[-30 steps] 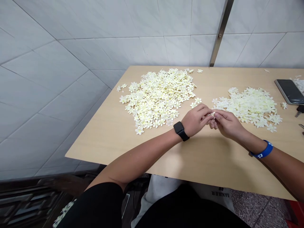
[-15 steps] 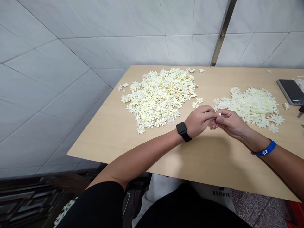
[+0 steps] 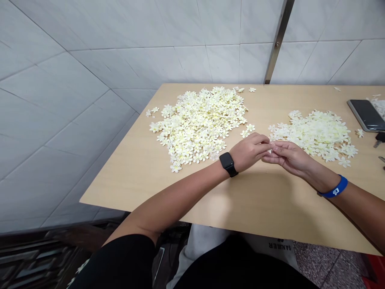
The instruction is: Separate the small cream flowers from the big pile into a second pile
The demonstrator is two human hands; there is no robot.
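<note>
My left hand point(image 3: 249, 151), with a black watch on its wrist, meets my right hand point(image 3: 290, 157) above the front middle of the table. Between the pinched fingertips of both hands shows a bit of a small white flower point(image 3: 270, 151), mostly covered by the fingers. A large heap of pale yellow-white artificial flowers point(image 3: 204, 122) lies to the left of my hands. Just behind and beside my right hand is a smaller heap of white flowers point(image 3: 319, 132).
The wooden table point(image 3: 135, 160) meets a tiled wall point(image 3: 192, 24) at the back. A phone point(image 3: 367, 115) and keys point(image 3: 379, 138) lie at the right edge. A few loose flowers point(image 3: 250, 127) are scattered between the heaps.
My fingers have shifted around the small white flower, and the fingers of my right hand are straighter. The view has moved slightly to the right.
</note>
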